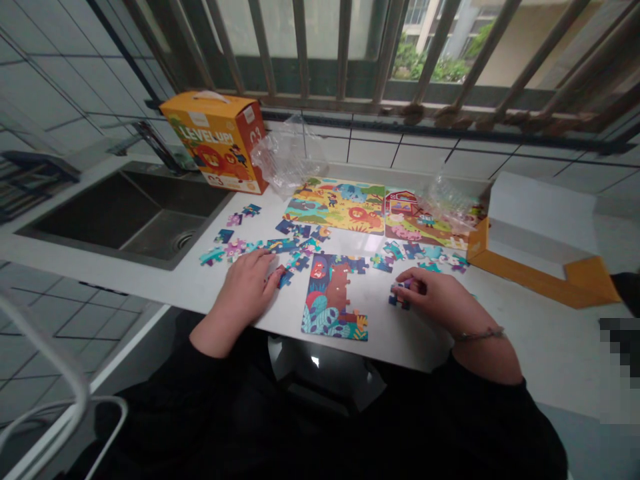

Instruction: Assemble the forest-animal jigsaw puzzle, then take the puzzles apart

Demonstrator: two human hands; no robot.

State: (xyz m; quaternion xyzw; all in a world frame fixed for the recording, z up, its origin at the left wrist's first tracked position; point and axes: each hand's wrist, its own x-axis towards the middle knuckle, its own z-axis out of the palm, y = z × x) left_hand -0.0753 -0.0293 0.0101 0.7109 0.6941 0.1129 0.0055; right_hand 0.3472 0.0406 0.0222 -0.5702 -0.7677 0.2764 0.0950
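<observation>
A partly assembled jigsaw puzzle [320, 300] lies on the white counter between my hands, with a bear and leafy plants on it and a gap along its right side. My right hand [433, 293] pinches a dark blue and purple puzzle piece [399, 298] just right of that gap. My left hand [247, 283] rests palm down to the left, thumb and fingers closed on a small dark red and blue puzzle piece [283, 269], partly covered by the fingers. Loose puzzle pieces [290, 245] lie just beyond this hand. More loose pieces [425, 255] spread beyond the right hand.
Two finished picture puzzles, a yellow lion scene [340, 207] and a farm scene [415, 223], lie at the back. Crumpled clear plastic [287, 153] sits beside an orange puzzle box [215, 143]. An opened box lid [537, 240] stands right; a sink [135, 220] is left.
</observation>
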